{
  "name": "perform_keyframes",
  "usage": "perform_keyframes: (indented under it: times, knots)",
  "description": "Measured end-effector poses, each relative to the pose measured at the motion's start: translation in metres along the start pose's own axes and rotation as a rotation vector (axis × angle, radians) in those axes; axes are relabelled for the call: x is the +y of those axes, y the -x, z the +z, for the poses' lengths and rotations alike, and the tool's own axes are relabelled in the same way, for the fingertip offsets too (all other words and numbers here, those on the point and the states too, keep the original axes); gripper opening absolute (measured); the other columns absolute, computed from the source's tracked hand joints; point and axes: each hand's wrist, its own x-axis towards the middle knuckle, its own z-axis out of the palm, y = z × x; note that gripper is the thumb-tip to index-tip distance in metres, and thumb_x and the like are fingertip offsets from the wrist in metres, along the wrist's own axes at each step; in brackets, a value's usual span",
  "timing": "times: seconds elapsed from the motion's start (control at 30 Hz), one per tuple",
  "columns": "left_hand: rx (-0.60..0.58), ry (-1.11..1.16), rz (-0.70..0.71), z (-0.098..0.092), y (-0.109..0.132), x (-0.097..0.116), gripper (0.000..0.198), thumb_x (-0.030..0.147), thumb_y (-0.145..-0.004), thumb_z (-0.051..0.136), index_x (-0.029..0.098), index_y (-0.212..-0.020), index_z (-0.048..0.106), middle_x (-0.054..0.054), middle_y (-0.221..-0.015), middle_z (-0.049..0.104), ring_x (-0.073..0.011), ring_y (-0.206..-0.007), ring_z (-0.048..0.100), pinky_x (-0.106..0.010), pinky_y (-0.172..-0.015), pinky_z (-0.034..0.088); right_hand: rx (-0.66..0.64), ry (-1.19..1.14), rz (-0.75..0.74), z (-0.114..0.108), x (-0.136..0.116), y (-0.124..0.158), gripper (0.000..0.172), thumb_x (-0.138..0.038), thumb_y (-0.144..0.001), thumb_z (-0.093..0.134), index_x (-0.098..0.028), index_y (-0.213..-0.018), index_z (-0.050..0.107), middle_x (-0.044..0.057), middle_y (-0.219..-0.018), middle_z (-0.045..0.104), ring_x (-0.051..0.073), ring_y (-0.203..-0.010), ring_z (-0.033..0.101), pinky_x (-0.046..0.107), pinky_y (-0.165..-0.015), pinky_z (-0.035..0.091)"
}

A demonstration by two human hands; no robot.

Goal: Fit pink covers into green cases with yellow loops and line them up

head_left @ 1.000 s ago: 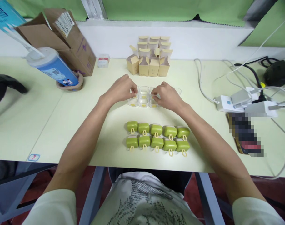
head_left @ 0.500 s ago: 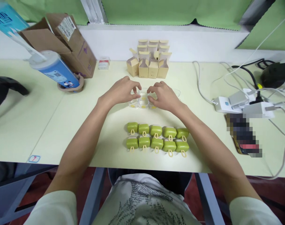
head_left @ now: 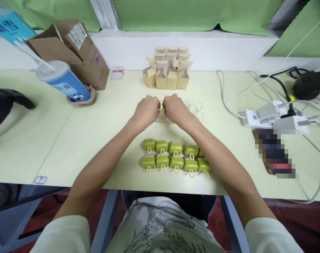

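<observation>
My left hand (head_left: 147, 109) and my right hand (head_left: 175, 107) meet knuckle to knuckle near the middle of the table. Both have curled fingers, closed at a small clear plastic container (head_left: 161, 116) with yellow at its base. The fingertips themselves are largely hidden. More clear containers (head_left: 196, 106) show to the right, partly behind my right hand. Closer to me lie two rows of small green cases (head_left: 176, 162) with pale yellow loops; my right forearm covers part of the rightmost ones.
Opened small beige boxes (head_left: 172, 79) stand grouped by the wall. On the left are a brown carton (head_left: 93, 65) and a blue canister (head_left: 67, 82) in a holder. A white power strip (head_left: 252, 117), cables and a phone (head_left: 274, 151) lie on the right.
Both hands have closed and drawn together over the clear containers, my left hand moving right. More clear containers now show right of my right hand. The green cases stay put.
</observation>
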Motion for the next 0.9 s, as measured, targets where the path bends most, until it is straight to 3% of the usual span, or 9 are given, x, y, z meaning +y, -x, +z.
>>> perform_keyframes:
  times: [0.13, 0.33, 0.43, 0.57, 0.73, 0.9]
  knots:
    - [0.013, 0.033, -0.008, 0.003, -0.002, 0.0, 0.034, 0.009, -0.088, 0.056, 0.017, -0.102, 0.086, -0.015, -0.101, 0.084, -0.0291, -0.091, 0.075, -0.044, -0.087, 0.063, 0.006, 0.016, 0.108, -0.003, -0.007, 0.002, 0.047, 0.002, -0.094, 0.049, -0.005, -0.132, 0.076, 0.03, -0.124, 0.073, 0.039, -0.105, 0.076, 0.048, -0.088, 0.059]
    - [0.056, 0.058, 0.024, 0.009, -0.005, -0.005, 0.036, 0.01, -0.086, 0.054, 0.018, -0.1, 0.086, -0.012, -0.094, 0.083, -0.0261, -0.085, 0.073, -0.042, -0.086, 0.064, -0.003, 0.006, 0.13, -0.008, -0.012, 0.004, 0.043, -0.003, -0.096, 0.055, -0.008, -0.132, 0.078, 0.028, -0.128, 0.074, 0.039, -0.109, 0.074, 0.049, -0.092, 0.057]
    - [0.06, 0.074, 0.011, 0.008, -0.003, -0.005, 0.032, 0.014, -0.09, 0.058, 0.018, -0.104, 0.086, -0.013, -0.096, 0.082, -0.0291, -0.093, 0.074, -0.046, -0.09, 0.064, 0.014, -0.033, 0.119, -0.026, 0.0, 0.011, 0.034, -0.009, -0.098, 0.062, -0.011, -0.126, 0.081, 0.024, -0.124, 0.076, 0.038, -0.109, 0.073, 0.048, -0.093, 0.058]
    - [0.069, 0.094, -0.019, -0.001, 0.0, -0.005, 0.027, 0.019, -0.095, 0.063, 0.016, -0.109, 0.085, -0.017, -0.106, 0.081, -0.035, -0.104, 0.074, -0.053, -0.096, 0.064, 0.164, -0.073, 0.049, -0.055, 0.039, 0.029, 0.033, -0.008, -0.097, 0.059, -0.014, -0.117, 0.085, 0.016, -0.104, 0.08, 0.033, -0.103, 0.072, 0.052, -0.1, 0.057]
    - [0.059, 0.07, -0.032, -0.01, -0.001, -0.009, 0.024, 0.023, -0.096, 0.071, 0.021, -0.114, 0.085, -0.013, -0.108, 0.081, -0.0372, -0.114, 0.072, -0.056, -0.101, 0.062, 0.013, 0.032, 0.022, -0.049, 0.076, 0.035, 0.031, -0.01, -0.083, 0.077, -0.021, -0.111, 0.087, 0.012, -0.103, 0.084, 0.039, -0.116, 0.071, 0.052, -0.09, 0.061]
    - [0.127, 0.062, 0.263, -0.004, -0.005, 0.005, 0.019, 0.027, -0.097, 0.079, 0.023, -0.115, 0.084, -0.013, -0.136, 0.075, -0.043, -0.146, 0.053, -0.06, -0.119, 0.051, -0.123, 0.08, 0.072, -0.033, 0.074, 0.027, 0.03, 0.001, -0.083, 0.072, -0.018, -0.101, 0.087, 0.011, -0.101, 0.084, 0.033, -0.109, 0.075, 0.043, -0.087, 0.06]
